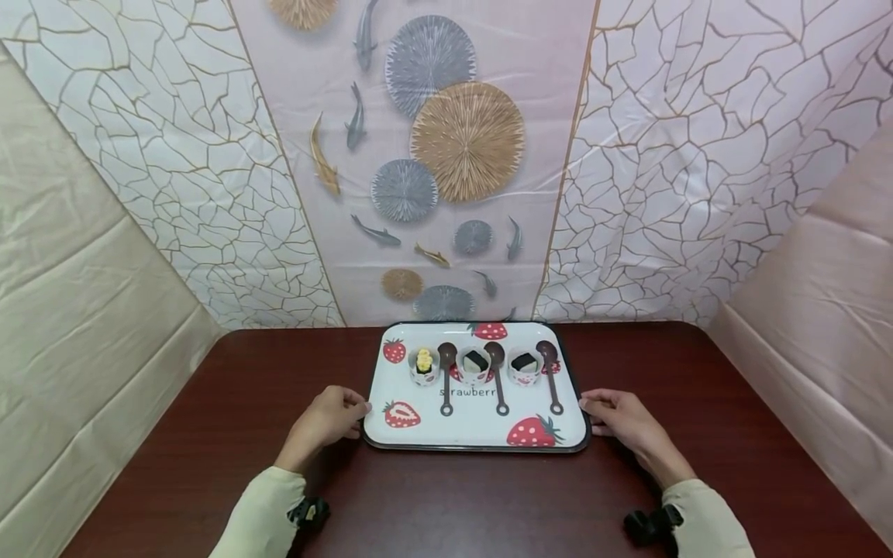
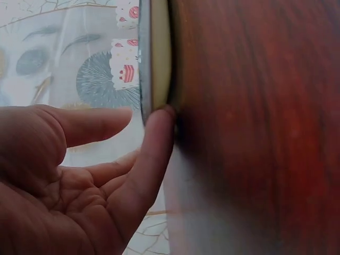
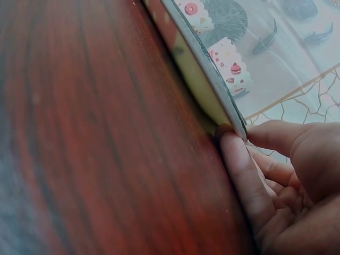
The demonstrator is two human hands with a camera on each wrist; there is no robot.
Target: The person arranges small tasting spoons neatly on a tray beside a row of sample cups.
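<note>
A white tray [image 1: 474,434] with a dark rim and printed strawberries lies on the table. Beside its left edge is my left hand [image 1: 333,418]; a finger touches the tray's underside, while the thumb stands slightly off the rim in the left wrist view. My right hand [image 1: 624,418] pinches the right edge, thumb at the rim and a finger beneath. On the tray stand a paper cup with yellow-topped food [image 1: 424,370] and two paper cups with black-and-white pieces, one in the middle [image 1: 475,366], one at right [image 1: 525,366]. Three brown spoons [image 1: 447,380] lie beside the cups.
The dark red wooden table [image 1: 460,504] extends around the tray. Behind it hangs a patterned cloth [image 1: 439,232], close to the tray's far edge. Beige padded panels [image 1: 91,310] stand at both sides. Black wrist straps [image 1: 307,511] sit on both sleeves.
</note>
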